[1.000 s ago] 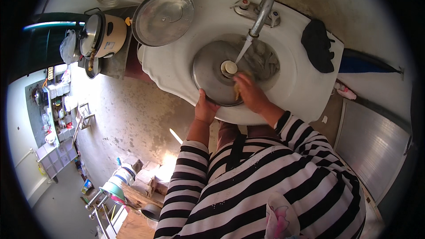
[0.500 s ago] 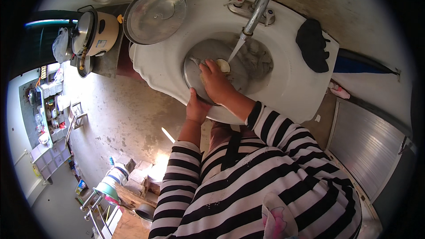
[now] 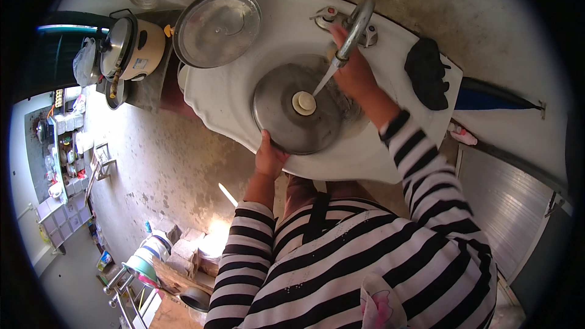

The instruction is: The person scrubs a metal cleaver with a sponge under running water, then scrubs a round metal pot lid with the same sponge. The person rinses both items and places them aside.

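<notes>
A round grey metal pot lid point(image 3: 274, 103) with a cream knob point(image 3: 303, 103) lies tilted over the washbasin point(image 3: 390, 146). My left hand point(image 3: 269, 157) is closed on its near edge, thumb on top. My right hand point(image 3: 356, 76) is up at the tap point(image 3: 359, 15), beside and partly behind the spout. One finger stretches toward the left tap handle point(image 3: 328, 15); the other fingers are hidden or blurred, so I cannot tell what they hold. A stream of water point(image 3: 325, 78) runs from the spout down beside the knob.
A frying pan point(image 3: 216, 27) rests on the basin's left rim. Beyond it stands a rice cooker point(image 3: 146, 45). A black cloth point(image 3: 426, 73) lies on the right rim. Lower left are bricks point(image 3: 186, 250) and stacked basins point(image 3: 146, 256).
My right hand has left the lid and moved up and right to the tap, uncovering the knob. My left hand still grips the lid's edge. The view has shifted slightly.
</notes>
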The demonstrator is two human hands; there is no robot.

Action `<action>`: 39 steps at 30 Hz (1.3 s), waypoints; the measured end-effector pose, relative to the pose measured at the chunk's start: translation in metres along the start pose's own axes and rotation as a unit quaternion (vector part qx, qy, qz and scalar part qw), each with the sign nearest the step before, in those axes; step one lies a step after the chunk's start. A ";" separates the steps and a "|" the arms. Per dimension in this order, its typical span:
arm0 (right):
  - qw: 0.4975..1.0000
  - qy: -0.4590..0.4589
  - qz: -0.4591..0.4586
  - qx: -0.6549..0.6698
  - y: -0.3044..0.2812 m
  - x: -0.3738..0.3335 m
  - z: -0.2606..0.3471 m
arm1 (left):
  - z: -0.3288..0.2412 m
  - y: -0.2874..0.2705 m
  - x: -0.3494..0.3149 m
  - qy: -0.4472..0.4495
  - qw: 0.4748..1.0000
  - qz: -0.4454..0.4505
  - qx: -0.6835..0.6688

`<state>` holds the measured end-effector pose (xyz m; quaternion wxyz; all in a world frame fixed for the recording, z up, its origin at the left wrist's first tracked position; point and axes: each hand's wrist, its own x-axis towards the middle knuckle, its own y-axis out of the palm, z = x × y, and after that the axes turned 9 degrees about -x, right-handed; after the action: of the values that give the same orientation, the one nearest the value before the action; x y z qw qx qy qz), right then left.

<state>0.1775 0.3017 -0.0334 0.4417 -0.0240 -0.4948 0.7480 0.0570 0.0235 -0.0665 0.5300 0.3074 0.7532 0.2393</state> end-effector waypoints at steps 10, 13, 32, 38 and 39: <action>0.994 -0.102 0.046 0.004 0.002 0.024 0.001 | -0.005 -0.004 0.000 -0.028 0.993 -0.079 0.079; 0.991 -0.029 0.074 0.109 0.002 -0.022 0.033 | -0.002 -0.004 0.000 -0.013 0.998 -0.032 0.052; 0.820 0.492 0.045 0.290 0.083 -0.063 0.022 | -0.003 -0.006 0.001 -0.015 0.992 -0.034 0.123; 0.990 0.018 0.143 0.006 0.101 -0.074 0.047 | -0.001 -0.010 0.001 -0.015 0.989 -0.044 0.140; 0.993 0.013 0.116 0.016 0.104 -0.069 0.042 | 0.000 -0.010 0.001 -0.014 0.989 -0.042 0.140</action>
<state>0.1336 0.2119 -0.1184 0.3584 -0.0845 -0.4711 0.8015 0.0548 0.0174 -0.0737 0.5016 0.3502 0.7841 0.1048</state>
